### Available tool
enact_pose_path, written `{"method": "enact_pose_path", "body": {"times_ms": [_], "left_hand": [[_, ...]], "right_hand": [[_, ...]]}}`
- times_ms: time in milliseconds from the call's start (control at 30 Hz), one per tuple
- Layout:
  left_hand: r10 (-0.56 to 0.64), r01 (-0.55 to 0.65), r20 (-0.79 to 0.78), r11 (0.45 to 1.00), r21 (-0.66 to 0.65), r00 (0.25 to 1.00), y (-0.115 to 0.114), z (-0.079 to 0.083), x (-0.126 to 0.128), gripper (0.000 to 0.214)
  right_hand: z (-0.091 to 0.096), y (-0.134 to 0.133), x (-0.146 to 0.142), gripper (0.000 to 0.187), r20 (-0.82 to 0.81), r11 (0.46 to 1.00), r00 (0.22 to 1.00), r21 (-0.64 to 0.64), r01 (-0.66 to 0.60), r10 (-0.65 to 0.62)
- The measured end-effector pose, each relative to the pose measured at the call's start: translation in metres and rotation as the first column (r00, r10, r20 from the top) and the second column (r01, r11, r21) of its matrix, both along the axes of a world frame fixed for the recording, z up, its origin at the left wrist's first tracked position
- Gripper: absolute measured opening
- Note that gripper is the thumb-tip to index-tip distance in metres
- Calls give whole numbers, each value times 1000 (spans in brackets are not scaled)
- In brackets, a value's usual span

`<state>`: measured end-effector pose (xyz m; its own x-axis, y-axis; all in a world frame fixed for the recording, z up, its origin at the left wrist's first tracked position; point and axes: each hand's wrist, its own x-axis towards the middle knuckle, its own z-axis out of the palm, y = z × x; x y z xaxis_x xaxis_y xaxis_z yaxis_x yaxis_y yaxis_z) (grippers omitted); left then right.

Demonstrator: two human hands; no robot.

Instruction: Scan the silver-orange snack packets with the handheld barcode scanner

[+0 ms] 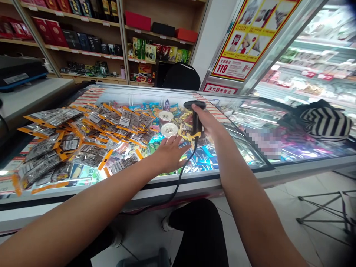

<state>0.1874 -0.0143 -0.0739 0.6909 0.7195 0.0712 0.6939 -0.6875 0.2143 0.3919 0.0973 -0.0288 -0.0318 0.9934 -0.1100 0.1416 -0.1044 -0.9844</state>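
My right hand (207, 120) grips a black and yellow barcode scanner (195, 122) with a black cable hanging from its handle, its head pointing down over the glass lid of a chest freezer (194, 174). My left hand (169, 152) lies flat on the glass with fingers stretched out, just below two round white-lidded tubs (169, 129). A heap of silver and orange snack packets (83, 137) is spread over the glass to the left of my left hand.
A black and white striped bag (322, 120) rests on the freezer's right end. Wooden shelves (91, 40) with boxes and packets stand behind. A refrigerated display (311, 63) is at right. A metal stand (330, 211) is on the floor at right.
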Motion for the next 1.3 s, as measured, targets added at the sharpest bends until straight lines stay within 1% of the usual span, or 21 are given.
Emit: {"method": "enact_pose_path", "body": {"times_ms": [100, 167, 233, 267, 333, 400, 467, 500, 567, 667, 733, 800, 867, 900, 967, 1100, 1300], "left_hand": [[51, -46, 52, 995, -92, 997, 0, 5, 1, 68], [106, -78, 154, 981, -179, 982, 4, 5, 2, 66], [191, -108, 326, 960, -258, 926, 13, 2, 3, 62], [243, -123, 426, 949, -289, 872, 18, 1, 3, 59], [350, -157, 602, 923, -350, 718, 30, -2, 2, 49], [438, -190, 702, 894, -406, 561, 40, -1, -2, 41], [467, -226, 769, 884, -409, 437, 47, 2, -8, 37], [455, -252, 802, 889, -383, 387, 50, 5, -12, 36], [396, -314, 865, 901, -301, 308, 55, 11, -23, 36], [351, -400, 906, 885, -239, 236, 61, 24, -44, 40], [351, -428, 918, 870, -246, 186, 64, 32, -57, 44], [349, -439, 927, 860, -259, 136, 66, 38, -67, 46], [358, -447, 927, 851, -276, 108, 67, 42, -72, 45], [365, -452, 925, 846, -282, 108, 67, 43, -73, 45], [380, -466, 917, 838, -285, 123, 68, 43, -73, 45], [391, -467, 908, 838, -282, 153, 70, 40, -73, 44], [382, -460, 913, 842, -281, 141, 73, 40, -75, 44]], "right_hand": [[-9, 1, -1, 51, 85, 999, 996, -38, 35, -32], [-11, 2, -3, 51, 45, 998, 999, -65, 1, 2], [-9, 1, -7, 50, -31, 997, 999, -70, -29, 27], [-7, 0, -10, 50, -69, 997, 997, -69, -40, 35], [-1, -6, -16, 51, -148, 995, 987, -66, -77, 67], [6, -13, -22, 54, -224, 989, 966, -41, -139, 126], [13, -21, -27, 57, -274, 981, 944, 3, -193, 186], [16, -24, -29, 57, -286, 978, 936, 26, -205, 204], [20, -29, -30, 58, -293, 974, 928, 64, -219, 228], [24, -34, -29, 57, -276, 950, 909, 83, -300, 311], [25, -38, -29, 55, -222, 913, 885, 83, -400, 408], [27, -43, -30, 56, -142, 861, 849, 69, -504, 508], [28, -49, -32, 58, -79, 812, 808, 49, -582, 584], [29, -51, -33, 58, -62, 794, 792, 44, -606, 608], [30, -54, -35, 58, -38, 775, 774, 57, -629, 632], [30, -54, -33, 57, -6, 762, 766, 106, -639, 643], [30, -54, -31, 58, 3, 765, 768, 89, -638, 641]]}}
